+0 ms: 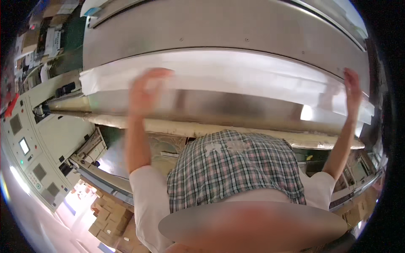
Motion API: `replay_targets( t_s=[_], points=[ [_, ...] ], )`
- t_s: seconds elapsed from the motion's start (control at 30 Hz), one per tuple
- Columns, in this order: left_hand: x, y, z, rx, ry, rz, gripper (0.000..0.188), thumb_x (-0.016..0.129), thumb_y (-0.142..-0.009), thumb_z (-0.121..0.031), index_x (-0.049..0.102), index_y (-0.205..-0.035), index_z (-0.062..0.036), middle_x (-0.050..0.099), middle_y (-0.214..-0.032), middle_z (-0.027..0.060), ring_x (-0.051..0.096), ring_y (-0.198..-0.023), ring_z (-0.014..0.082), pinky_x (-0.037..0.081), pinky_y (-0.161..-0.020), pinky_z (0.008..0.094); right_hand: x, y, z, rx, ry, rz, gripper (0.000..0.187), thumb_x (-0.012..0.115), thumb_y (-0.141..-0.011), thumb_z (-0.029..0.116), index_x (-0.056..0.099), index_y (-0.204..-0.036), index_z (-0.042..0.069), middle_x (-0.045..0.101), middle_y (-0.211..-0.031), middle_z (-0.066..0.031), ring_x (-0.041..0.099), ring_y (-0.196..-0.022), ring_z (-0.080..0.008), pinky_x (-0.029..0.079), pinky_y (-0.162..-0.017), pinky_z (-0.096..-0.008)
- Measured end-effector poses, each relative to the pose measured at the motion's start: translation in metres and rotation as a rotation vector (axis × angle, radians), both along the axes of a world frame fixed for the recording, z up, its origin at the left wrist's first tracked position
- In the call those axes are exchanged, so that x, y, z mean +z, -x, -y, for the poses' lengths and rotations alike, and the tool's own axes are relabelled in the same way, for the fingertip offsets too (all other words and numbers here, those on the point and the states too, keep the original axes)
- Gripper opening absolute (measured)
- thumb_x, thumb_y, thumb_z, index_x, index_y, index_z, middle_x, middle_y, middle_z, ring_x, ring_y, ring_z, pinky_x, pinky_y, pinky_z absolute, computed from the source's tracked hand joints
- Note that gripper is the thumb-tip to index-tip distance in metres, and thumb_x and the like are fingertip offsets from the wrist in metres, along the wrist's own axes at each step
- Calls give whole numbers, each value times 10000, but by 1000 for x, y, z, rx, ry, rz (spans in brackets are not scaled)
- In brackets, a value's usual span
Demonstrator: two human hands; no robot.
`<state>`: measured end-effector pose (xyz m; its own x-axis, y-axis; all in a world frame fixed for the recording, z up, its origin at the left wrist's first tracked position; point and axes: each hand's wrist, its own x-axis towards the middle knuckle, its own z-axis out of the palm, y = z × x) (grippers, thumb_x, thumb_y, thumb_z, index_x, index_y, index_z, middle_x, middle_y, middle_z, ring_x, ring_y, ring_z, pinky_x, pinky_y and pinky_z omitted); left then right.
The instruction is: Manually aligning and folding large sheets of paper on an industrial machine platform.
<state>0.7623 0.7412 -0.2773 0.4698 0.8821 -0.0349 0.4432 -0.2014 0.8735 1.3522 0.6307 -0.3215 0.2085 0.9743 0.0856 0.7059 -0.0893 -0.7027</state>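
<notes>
A long white sheet (236,69), perhaps cloth or film, hangs across the front of a wide metal machine (211,27). My left hand (145,90) is raised over the sheet's left part, smeared by motion. Its fingers bend toward the right, and whether they grip anything is unclear. Toward the sheet's right end, my right hand (353,86) is up with its fingers apart from the palm, near the metal panel's lower edge. I see nothing held in it. Below the sheet lies a shiny metal surface (236,105).
A pale padded roller or bar (168,126) runs between the machine and my checked apron (236,168). At the left stands a light control cabinet (38,139) with a small screen and buttons. Cardboard boxes (109,219) are stacked at the lower left.
</notes>
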Motion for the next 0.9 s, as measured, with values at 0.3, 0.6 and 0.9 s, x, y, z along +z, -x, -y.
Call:
replay_targets(
  t_s=[0.3, 0.6, 0.9],
  points=[
    [-57, -11, 60, -100, -536, -409, 262, 535, -783, -208, 557, -1030, -124, 529, -1087, 70, 442, -1088, 261, 226, -984, 506, 45, 269, -20, 445, 14, 139, 434, 625, -619, -42, 517, -1028, 59, 483, -1038, -114, 495, -951, -305, 441, -781, -358],
    [-88, 242, -29, 351, -633, -915, 311, 505, -786, -256, 561, -1042, -88, 517, -1118, 137, 436, -1079, 333, 283, -916, 519, 34, 341, -24, 418, -3, 152, 301, 580, -626, -46, 545, -915, 30, 502, -975, -114, 521, -883, -297, 461, -693, -344],
    [-91, 387, -115, 474, -488, -1121, 317, 496, -764, -268, 557, -1013, -81, 562, -1033, 105, 508, -985, 327, 407, -800, 466, 23, 444, -53, 342, -59, 187, 243, 521, -648, -64, 559, -873, 16, 497, -900, -116, 497, -840, -292, 440, -699, -354]
  ],
)
